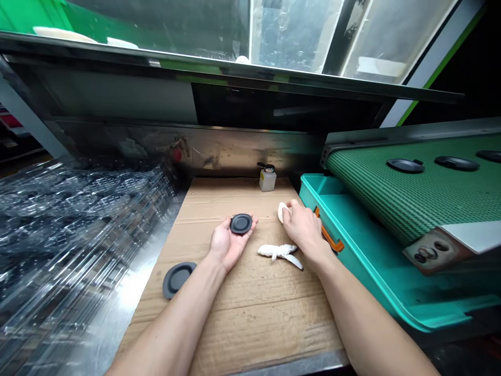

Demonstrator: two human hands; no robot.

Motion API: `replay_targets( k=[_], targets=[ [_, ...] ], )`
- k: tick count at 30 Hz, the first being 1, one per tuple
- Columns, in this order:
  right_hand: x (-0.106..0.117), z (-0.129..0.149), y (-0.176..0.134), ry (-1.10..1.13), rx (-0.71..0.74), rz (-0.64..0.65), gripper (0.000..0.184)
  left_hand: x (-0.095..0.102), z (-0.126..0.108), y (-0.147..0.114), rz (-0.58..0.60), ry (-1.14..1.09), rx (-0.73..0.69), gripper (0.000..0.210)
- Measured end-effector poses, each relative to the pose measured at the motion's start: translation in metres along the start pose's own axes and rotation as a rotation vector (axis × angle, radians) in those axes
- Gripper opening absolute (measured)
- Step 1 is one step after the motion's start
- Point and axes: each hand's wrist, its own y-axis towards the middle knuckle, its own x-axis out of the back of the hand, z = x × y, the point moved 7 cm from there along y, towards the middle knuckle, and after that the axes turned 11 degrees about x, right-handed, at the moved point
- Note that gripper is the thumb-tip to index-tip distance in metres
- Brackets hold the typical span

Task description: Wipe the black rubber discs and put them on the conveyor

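Forearms [176, 308] come in from the bottom of frame, over cardboard [266, 324] on the bench [129, 292]. Head view: left hand [227, 249] near centre, palm up, grip closed round the edge of a black part [241, 223]. Right hand [305, 224], right of centre, grip pinched on a white pad [282, 211]; pad and part apart. White tool [274, 251] lies below the pad, second black part [178, 279] lower left, small bottle [267, 180] above centre. I'd hold the part level by its rim, fingertips off its top face, pinch the pad lightly, wrist clear of the tool.
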Motion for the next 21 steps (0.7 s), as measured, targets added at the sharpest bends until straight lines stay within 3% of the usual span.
replay_targets(
  k=[4, 8, 10, 13, 14, 21],
  targets=[
    [-0.007, -0.002, 0.001, -0.095, 0.012, 0.092, 0.031, 0.002, -0.001, -0.001, -0.050, -0.076, 0.005, 0.035],
    [0.005, 0.003, -0.002, -0.144, 0.113, 0.003, 0.026, 0.000, -0.005, -0.003, -0.035, -0.089, -0.019, 0.034],
    [0.003, 0.014, -0.008, 0.024, 0.267, 0.137, 0.025, -0.001, -0.007, -0.004, -0.018, -0.083, -0.028, 0.031],
    [-0.009, 0.036, -0.028, 0.338, 0.507, 0.530, 0.026, -0.002, -0.008, -0.004, 0.007, -0.082, -0.029, 0.028],
    [-0.011, 0.040, -0.034, 0.375, 0.543, 0.603, 0.028, -0.002, -0.009, -0.004, 0.013, -0.083, -0.029, 0.027],
    [-0.025, 0.039, -0.033, 0.447, 0.492, 0.608, 0.020, -0.008, -0.006, -0.007, 0.075, -0.065, 0.003, 0.028]
  ],
)
